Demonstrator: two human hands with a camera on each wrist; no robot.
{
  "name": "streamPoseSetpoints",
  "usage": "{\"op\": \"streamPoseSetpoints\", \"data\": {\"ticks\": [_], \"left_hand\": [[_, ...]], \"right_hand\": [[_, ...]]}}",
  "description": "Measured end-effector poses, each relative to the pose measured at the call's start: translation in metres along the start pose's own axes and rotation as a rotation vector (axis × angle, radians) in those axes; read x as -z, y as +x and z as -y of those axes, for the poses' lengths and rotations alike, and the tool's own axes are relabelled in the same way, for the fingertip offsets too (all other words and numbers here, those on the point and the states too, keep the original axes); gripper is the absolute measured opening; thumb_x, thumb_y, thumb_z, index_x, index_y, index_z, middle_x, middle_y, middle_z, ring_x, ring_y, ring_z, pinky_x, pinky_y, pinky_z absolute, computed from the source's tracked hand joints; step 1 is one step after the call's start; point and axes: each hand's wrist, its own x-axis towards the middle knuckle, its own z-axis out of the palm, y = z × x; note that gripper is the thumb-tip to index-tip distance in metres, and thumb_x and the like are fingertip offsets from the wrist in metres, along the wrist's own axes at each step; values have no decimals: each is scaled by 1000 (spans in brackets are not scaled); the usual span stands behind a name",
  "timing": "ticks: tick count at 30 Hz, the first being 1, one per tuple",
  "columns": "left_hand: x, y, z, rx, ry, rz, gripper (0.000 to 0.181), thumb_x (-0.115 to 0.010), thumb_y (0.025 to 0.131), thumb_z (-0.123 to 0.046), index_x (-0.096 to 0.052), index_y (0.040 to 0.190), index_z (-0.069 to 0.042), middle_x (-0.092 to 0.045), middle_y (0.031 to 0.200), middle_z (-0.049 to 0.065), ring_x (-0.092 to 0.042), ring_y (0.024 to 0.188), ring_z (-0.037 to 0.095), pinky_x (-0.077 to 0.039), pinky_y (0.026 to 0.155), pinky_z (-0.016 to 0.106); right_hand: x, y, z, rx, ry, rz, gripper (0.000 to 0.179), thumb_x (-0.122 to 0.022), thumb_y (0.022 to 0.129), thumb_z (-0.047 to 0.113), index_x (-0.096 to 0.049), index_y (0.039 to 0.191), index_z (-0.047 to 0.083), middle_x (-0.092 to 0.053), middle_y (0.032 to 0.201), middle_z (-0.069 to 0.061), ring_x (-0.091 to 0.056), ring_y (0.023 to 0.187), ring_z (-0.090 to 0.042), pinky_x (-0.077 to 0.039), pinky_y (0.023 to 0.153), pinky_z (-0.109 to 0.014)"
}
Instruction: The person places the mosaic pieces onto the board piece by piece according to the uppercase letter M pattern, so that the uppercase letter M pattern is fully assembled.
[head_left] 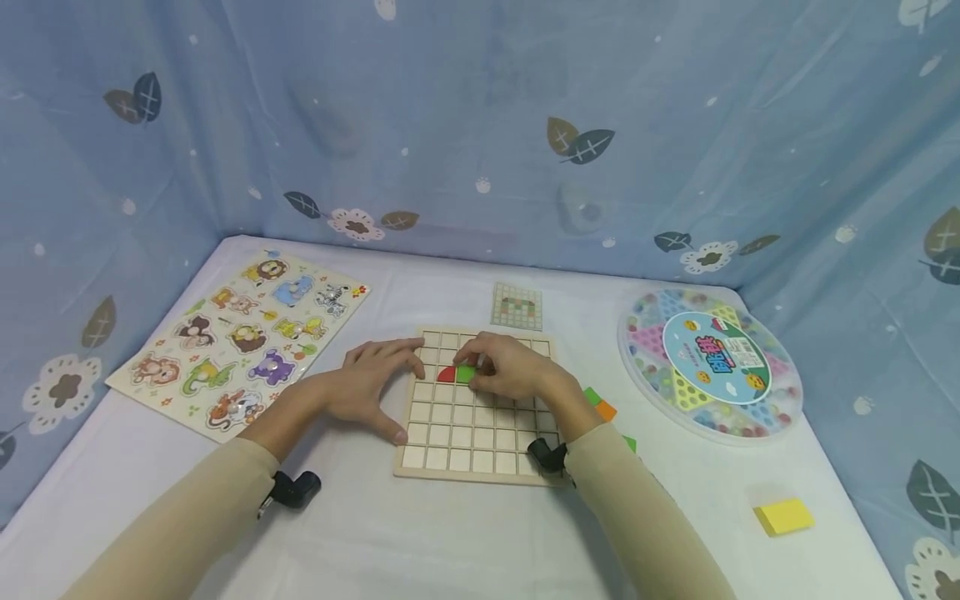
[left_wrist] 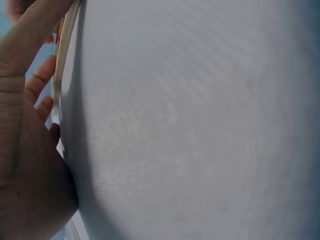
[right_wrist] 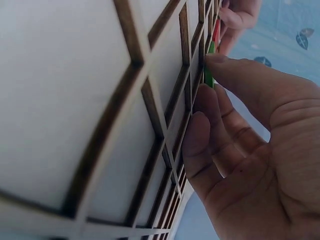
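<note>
A wooden grid board (head_left: 427,479) lies flat in the middle of the table. My left hand (head_left: 365,385) is spread along its left side, thumb at the lower left edge and fingertips at the upper left. In the upper part of the grid sits a red quarter-round tile (head_left: 447,375). Beside it on the right is a green tile (head_left: 465,373), pinched by my right hand (head_left: 510,367) between thumb and fingers. The right wrist view shows the thumb (right_wrist: 235,67) against the green tile's edge, over the grid. My right hand partly hides the board's squares.
Behind the board lies a small pattern card (head_left: 517,307). An animal puzzle board (head_left: 247,333) is at the left, a round bead box (head_left: 712,362) at the right. Loose green and orange tiles (head_left: 605,410) lie by my right forearm. A yellow block (head_left: 783,517) sits front right.
</note>
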Motion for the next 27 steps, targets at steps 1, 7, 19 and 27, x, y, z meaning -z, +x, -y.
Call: {"op": "streamPoseSetpoints", "data": {"ticks": [1, 7, 19, 27], "left_hand": [[0, 0, 0, -1, -2, 0, 87, -87, 60, -71, -50, 129, -34, -15, 172, 1, -20, 151, 37, -16, 113, 71], [-1, -1, -1, -7, -12, -2, 87, -88, 61, -70, -49, 130, -32, -15, 172, 3, -19, 152, 37, -14, 113, 71], [-2, -1, 0, -19, 2, 14, 87, -87, 62, -71, -48, 130, -32, -13, 173, 4, -14, 155, 37, -9, 116, 71], [-1, 0, 0, -11, 3, 19, 85, -87, 62, -70, -49, 129, -33, -13, 173, 3, -13, 156, 36, -8, 117, 70]], "right_hand": [[0, 0, 0, 1, -1, 1, 35, -71, 97, 12, -65, 131, 12, -63, 117, -3, -64, 99, -15, -54, 91, -33], [1, 0, 2, 8, -8, -1, 35, -71, 97, 14, -65, 132, 12, -63, 116, -3, -63, 99, -15, -54, 91, -33], [6, -12, 2, 22, 62, -14, 36, -71, 98, 16, -65, 133, 12, -63, 124, -5, -68, 104, -19, -56, 91, -32], [14, -28, -5, 46, 117, -46, 35, -67, 99, 15, -63, 134, 10, -64, 128, -7, -70, 104, -19, -57, 87, -33]]}}
